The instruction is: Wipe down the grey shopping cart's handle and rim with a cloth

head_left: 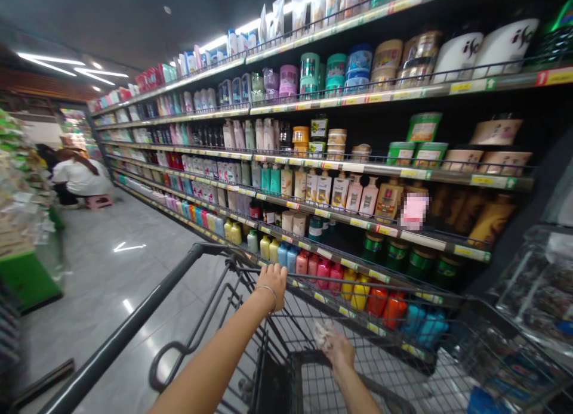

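My left hand (pixel 272 286), with a thin bracelet at the wrist, has its fingers curled over the top rim of a dark metal shopping cart (pixel 353 280). Lower and to the right, my right hand (pixel 341 351) reaches over the cart's wire basket. It is closed on a crumpled whitish cloth (pixel 323 332), slightly blurred; whether it is fabric or tissue I cannot tell. Beyond both hands, coloured bottles (pixel 308 265) line the bottom shelf, close behind the cart's far side. The cart's dark push handle (pixel 129 318) runs along the left.
Long shelves (pixel 250 108) of bottles, jars and tubes stretch from the right into the distance. Grey tiled floor (pixel 111 265) lies left of the cart. A person in a white top (pixel 80 174) sits low by a pink stool (pixel 99 201) down the aisle. A green-based display (pixel 31 277) borders the left.
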Motion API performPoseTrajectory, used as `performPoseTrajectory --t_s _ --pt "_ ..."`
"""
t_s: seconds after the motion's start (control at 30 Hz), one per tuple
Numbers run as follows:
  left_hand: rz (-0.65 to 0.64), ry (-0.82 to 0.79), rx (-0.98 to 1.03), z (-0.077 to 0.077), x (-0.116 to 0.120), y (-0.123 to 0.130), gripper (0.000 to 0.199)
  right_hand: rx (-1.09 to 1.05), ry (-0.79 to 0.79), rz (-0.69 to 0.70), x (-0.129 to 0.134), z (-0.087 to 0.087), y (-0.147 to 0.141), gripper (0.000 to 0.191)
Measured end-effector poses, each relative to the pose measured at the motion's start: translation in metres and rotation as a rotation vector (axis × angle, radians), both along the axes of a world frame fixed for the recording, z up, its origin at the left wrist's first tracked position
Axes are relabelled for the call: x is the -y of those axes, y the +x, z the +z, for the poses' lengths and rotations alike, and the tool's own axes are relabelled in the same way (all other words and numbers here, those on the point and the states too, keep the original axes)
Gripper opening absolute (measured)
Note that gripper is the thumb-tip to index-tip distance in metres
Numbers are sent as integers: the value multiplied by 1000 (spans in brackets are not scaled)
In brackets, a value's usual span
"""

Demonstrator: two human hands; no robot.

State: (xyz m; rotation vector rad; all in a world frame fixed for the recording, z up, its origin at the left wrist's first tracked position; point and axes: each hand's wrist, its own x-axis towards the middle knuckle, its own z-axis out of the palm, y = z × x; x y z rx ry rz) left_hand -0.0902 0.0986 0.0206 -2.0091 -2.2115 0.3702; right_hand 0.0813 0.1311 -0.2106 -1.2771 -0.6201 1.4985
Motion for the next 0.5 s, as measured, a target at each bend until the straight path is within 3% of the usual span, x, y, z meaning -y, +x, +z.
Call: performPoseTrajectory --t_s 0.1,0.5 --pt "-9 -4 5 1 0 0 61 -92 -114 -9 -9 25 -14 18" --pt "-6 14 38 2 0 4 66 -278 144 213 -46 142 -59 9"
